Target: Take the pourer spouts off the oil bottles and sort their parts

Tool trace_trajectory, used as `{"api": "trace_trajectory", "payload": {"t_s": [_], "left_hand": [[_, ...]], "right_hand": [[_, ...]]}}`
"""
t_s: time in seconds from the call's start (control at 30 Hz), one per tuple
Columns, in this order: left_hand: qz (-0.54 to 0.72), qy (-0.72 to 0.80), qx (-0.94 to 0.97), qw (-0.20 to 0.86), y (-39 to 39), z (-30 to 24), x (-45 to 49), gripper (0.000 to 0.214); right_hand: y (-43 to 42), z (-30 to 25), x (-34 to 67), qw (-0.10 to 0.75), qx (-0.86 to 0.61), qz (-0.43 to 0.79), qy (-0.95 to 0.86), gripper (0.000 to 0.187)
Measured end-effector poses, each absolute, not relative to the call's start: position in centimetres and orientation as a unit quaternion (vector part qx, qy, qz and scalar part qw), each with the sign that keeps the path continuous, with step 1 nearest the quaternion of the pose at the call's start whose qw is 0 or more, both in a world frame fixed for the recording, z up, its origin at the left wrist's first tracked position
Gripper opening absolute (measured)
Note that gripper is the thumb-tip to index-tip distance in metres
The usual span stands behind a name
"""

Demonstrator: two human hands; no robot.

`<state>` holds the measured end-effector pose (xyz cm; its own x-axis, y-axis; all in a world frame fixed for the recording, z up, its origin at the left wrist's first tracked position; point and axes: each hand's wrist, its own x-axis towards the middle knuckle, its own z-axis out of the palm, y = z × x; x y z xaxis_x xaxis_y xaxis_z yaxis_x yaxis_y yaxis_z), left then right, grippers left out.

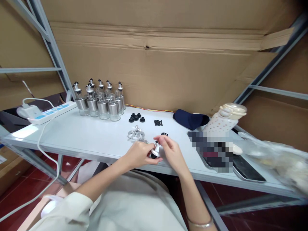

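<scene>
Near the front edge of the table, my left hand (141, 154) is closed round a pourer spout (157, 151) with a silver body and a black stopper at its base. My right hand (169, 150) is at the spout's upper end, thumb and forefinger pinched on a small black cap (156, 141); whether the cap sits on the tip cannot be told. Just beyond my hands lie several loose silver pourer tops (136, 133). Small black caps form one group (158, 123) farther back and another (164, 134) behind my right fingers. Black stoppers (136, 118) are clustered to the left.
Glass bottles with steel sleeves (104, 109) stand at the back left, several fitted with pourers. A power strip (55, 113) with a white cable is at the left. Rightward are a dark blue cap (190, 119), a dotted bottle (223, 120), a phone (249, 168) and plastic bags (276, 160).
</scene>
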<state>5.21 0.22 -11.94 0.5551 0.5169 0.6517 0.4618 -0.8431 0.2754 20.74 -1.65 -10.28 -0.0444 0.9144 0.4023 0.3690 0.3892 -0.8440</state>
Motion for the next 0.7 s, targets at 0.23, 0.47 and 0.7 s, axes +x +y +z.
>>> {"api": "trace_trajectory", "payload": {"t_s": [0.23,0.47,0.7], "left_hand": [[0.381,0.245,0.892,-0.003,0.2,-11.7,5.1,0.034],[0.373,0.233,0.898,-0.028,0.1,-11.6,5.1,0.033],[0.359,0.220,0.907,-0.030,0.4,-11.7,5.1,0.057]], "right_hand": [[-3.0,-12.2,20.3,0.552,-0.435,0.344,-0.623,0.029],[-2.8,-12.2,20.9,0.604,-0.384,0.340,-0.609,0.023],[-2.9,-12.3,20.7,0.611,-0.372,0.353,-0.603,0.028]]}}
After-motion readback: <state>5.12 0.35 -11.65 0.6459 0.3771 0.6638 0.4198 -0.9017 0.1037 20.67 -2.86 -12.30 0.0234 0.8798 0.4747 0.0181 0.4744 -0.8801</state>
